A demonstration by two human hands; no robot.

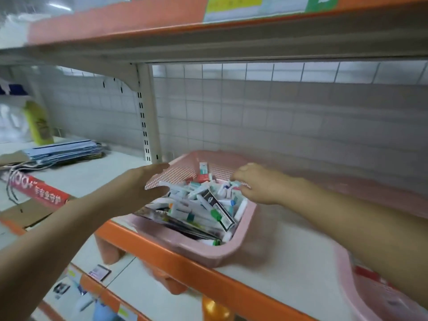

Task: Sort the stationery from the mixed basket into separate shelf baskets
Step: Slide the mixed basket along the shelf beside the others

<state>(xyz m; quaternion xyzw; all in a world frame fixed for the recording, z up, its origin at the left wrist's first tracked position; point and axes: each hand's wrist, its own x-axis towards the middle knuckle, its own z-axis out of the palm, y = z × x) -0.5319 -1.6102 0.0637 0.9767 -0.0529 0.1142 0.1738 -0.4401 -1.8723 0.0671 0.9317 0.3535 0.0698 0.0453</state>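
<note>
Head view, nearest first: at five o'clock of the frame a second pink basket [370, 297] shows at the edge, its contents blurred. Beyond it the orange-edged shelf [162, 247] carries the mixed basket [208, 254] at centre. It is heaped with stationery [199, 206]: small white-and-teal tubes and boxes, with a dark flat pack leaning across the top. The left hand [139, 188] is spread wide at the basket's nine o'clock rim, fingers over the wall and thumb below; whether it presses the plastic I cannot tell. The right hand [254, 185] is curled, fingertips down at the pile's two o'clock, and blur hides whether it has pinched a piece. The step looks like picking one kind out of the heap. To do it well, steady the rim with the left, take one sort only, and lift straight up so loose neighbours do not spill. Farther back, at ten o'clock, flat paper bags [67, 151] lie stacked; a wire grid [254, 112] closes the rear.
</note>
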